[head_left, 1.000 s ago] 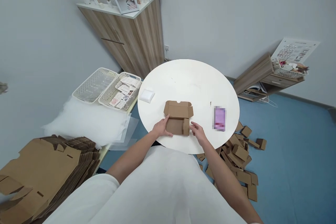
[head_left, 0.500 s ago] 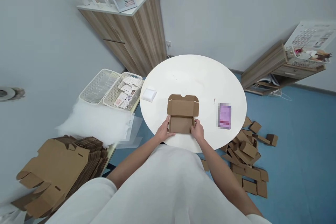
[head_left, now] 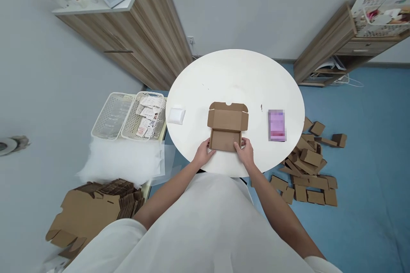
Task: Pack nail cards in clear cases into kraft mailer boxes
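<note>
An open brown cardboard box (head_left: 226, 140) rests on the white round table (head_left: 237, 76), its lid raised at the far side with side flaps spread out. Nothing lies inside it. My left hand (head_left: 204, 153) grips the box's left wall near the front corner. On the opposite side, my right hand (head_left: 245, 151) holds the right wall, thumb inside and fingers outside. A small white padded packet (head_left: 176, 116) sits at the table's left edge. Toward the right lies a purple pixelated item (head_left: 276, 126), too blurred to name.
Two white plastic baskets (head_left: 113, 116) stand left of the table, one with packets and cards. Below them are white foam sheets (head_left: 120, 160) and a stack of flattened cardboard boxes (head_left: 88, 209). Folded boxes (head_left: 309, 162) are heaped on the blue floor at right. Cabinets stand behind.
The camera view has shifted, so the surroundings sit differently in the picture. Both hands stay on the box's sides, and the box remains open on the table.
</note>
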The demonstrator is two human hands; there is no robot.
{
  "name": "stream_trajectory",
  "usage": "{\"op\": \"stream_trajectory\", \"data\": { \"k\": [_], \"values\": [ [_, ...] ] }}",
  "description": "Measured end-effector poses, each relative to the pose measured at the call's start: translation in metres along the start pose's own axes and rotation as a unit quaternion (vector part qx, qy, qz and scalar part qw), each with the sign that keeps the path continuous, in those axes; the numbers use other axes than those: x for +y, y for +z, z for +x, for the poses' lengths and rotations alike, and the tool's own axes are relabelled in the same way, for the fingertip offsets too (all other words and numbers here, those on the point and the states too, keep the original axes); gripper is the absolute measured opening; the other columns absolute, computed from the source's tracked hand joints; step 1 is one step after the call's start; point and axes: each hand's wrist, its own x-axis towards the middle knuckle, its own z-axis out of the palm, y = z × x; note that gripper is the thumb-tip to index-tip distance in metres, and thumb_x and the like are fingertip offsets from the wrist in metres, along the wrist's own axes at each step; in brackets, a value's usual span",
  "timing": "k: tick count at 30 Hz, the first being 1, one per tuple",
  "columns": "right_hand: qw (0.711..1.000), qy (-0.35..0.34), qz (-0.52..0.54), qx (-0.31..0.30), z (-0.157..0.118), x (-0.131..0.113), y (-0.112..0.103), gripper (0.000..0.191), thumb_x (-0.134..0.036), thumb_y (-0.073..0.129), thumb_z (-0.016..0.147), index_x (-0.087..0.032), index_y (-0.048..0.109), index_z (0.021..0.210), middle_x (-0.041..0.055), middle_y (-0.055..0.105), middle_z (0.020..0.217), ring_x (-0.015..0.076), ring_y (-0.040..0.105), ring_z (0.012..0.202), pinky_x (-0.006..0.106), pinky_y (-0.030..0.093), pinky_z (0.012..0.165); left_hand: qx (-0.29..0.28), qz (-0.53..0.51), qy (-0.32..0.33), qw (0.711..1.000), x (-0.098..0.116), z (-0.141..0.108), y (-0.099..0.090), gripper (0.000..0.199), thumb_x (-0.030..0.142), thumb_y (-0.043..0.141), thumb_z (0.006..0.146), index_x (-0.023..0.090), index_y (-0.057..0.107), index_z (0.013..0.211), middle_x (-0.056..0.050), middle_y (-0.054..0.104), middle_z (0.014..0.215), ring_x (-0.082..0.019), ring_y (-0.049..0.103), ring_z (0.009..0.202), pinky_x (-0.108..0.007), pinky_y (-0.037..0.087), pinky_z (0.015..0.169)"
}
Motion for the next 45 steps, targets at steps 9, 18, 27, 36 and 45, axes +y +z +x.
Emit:
{"op": "stream_trajectory", "data": {
  "k": [9,18,27,36,45],
  "values": [
    [0.979,-0.082,-0.018,0.188,-0.022,-0.049,0.011,0.050,-0.047,0.046,0.075,-0.017,0.039,0.113,0.0029,0.043,0.084,0.0136,0.041,0.066,0.029,0.040,0.065,-0.038,-0.021,0.015,0.999,-0.020,-0.001,-0.035,0.078,0.044,0.061,0.070,0.020,0.022,0.133,-0.011,0.042,0.125,-0.022,0.044,0.111,-0.036,0.040,0.088],
    [0.925,-0.132,-0.325,0.150,-0.020,-0.128,0.045,0.044,-0.046,0.047,0.075,-0.017,0.052,0.108,0.0129,0.047,0.099,0.0287,0.041,0.094,0.042,0.033,0.076,0.151,0.042,0.061,0.986,-0.076,0.035,-0.141,0.051,0.043,0.053,0.076,0.019,0.040,0.119,-0.010,0.041,0.123,-0.025,0.033,0.119,-0.039,0.029,0.099],
    [0.880,-0.166,-0.443,0.048,-0.013,-0.153,0.058,0.038,-0.038,0.047,0.078,-0.022,0.045,0.113,0.0101,0.054,0.104,0.0260,0.046,0.094,0.041,0.027,0.079,0.141,0.060,-0.014,0.988,-0.101,0.095,-0.179,0.057,0.037,0.050,0.078,0.014,0.031,0.126,-0.015,0.039,0.124,-0.030,0.034,0.118,-0.043,0.028,0.098],
    [0.865,-0.159,-0.476,0.002,-0.037,-0.077,0.069,0.027,-0.007,0.036,0.079,-0.020,0.060,0.085,0.0055,0.063,0.077,0.0184,0.051,0.073,0.033,0.028,0.078,0.105,0.044,-0.071,0.991,-0.093,0.113,-0.167,0.063,0.032,0.057,0.071,0.013,0.030,0.125,-0.016,0.044,0.119,-0.030,0.040,0.114,-0.040,0.035,0.092],
    [0.902,-0.198,-0.385,0.005,-0.038,-0.058,0.083,0.027,-0.025,0.039,0.084,-0.019,0.055,0.106,0.0090,0.060,0.104,0.0230,0.050,0.094,0.036,0.029,0.086,0.037,-0.136,-0.104,0.985,-0.073,0.105,-0.150,0.033,0.027,0.045,0.076,0.016,0.042,0.107,-0.010,0.053,0.104,-0.023,0.052,0.097,-0.034,0.042,0.079]
  ]
}}
